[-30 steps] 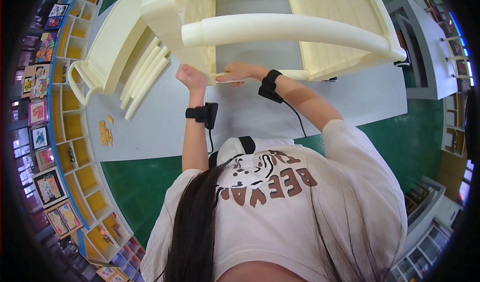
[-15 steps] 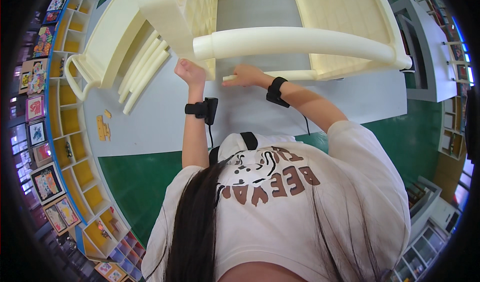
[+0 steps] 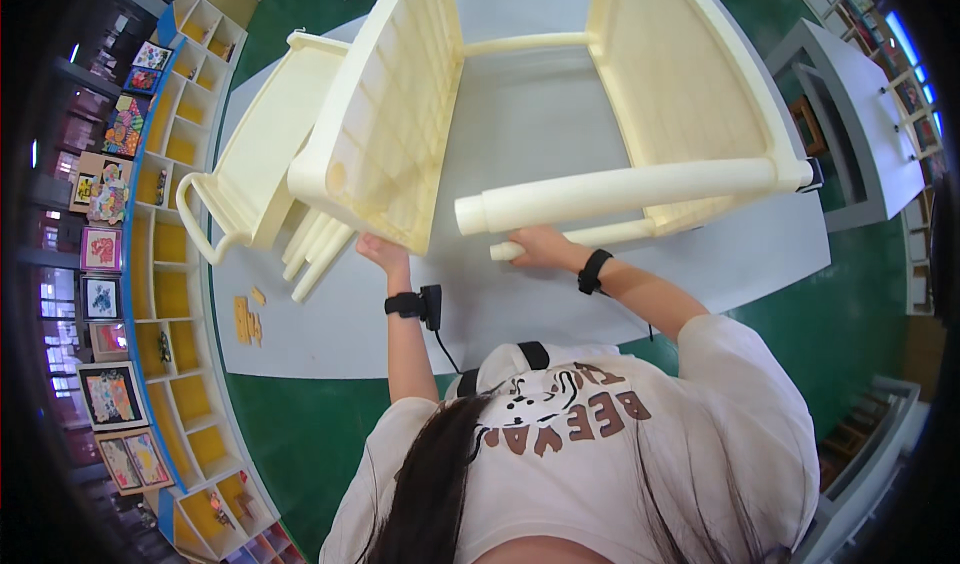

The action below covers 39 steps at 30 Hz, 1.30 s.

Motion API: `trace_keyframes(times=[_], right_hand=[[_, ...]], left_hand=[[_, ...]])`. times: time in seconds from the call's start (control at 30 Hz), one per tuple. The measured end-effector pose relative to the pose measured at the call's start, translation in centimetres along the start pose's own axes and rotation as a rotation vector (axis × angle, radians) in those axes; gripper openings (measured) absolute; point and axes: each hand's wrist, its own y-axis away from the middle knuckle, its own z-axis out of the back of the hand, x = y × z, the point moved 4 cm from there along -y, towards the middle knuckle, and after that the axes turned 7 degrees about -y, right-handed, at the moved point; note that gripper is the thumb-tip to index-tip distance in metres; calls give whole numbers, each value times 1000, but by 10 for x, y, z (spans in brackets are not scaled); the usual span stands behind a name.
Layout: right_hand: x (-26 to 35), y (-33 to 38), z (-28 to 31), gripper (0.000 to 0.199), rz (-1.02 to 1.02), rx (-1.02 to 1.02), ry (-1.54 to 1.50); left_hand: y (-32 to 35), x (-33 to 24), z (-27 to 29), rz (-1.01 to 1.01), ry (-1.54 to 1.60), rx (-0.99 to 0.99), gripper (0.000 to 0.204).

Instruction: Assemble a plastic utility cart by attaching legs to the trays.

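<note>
A cream plastic tray-like panel (image 3: 375, 114) with a ribbed inner face stands on edge left of centre. My left hand (image 3: 383, 254) is closed at its lower near corner, its fingers partly hidden behind it. To the right stands a second cream panel (image 3: 690, 74), smooth inside, with a thick tube (image 3: 620, 189) reaching left from its near corner. The stepped free end of this tube is apart from the left panel. Below the tube, my right hand (image 3: 548, 248) is wrapped round a thinner rod (image 3: 615, 232), whose free end pokes out left of the fingers.
A far rod (image 3: 525, 44) spans both panels. Another cream panel (image 3: 270, 134) with a looped handle lies left, beside several loose tubes (image 3: 322, 249). Small yellowish pieces (image 3: 245, 319) lie on the grey table (image 3: 310, 349). Low shelves (image 3: 185, 344) curve along the left; a grey-white frame (image 3: 850, 124) stands right.
The view has tilted farther out, showing the far rod. The thick tube's free end has come away from the left panel, leaving a gap. Both hands keep their holds.
</note>
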Motion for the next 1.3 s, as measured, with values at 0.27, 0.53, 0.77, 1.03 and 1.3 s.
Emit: trace_keyframes(times=[0.27,0.53,0.77,1.03,1.3], right_hand=[[-19,14,-10,30,21,37,55],[-19,32,-6,44,13,31,57],[-14,42,2,42,-45,71,65],[-21,54,6,45,-55,30,112],[-13,53,10,37,-27,36,165]], left_hand=[[-13,-20,23,381,210,-140,53],[-21,-24,33,426,304,-181,56],[-25,-7,46,246,168,12,55],[-23,-58,50,63,121,-71,48],[-16,-62,87,73,171,-139,49]])
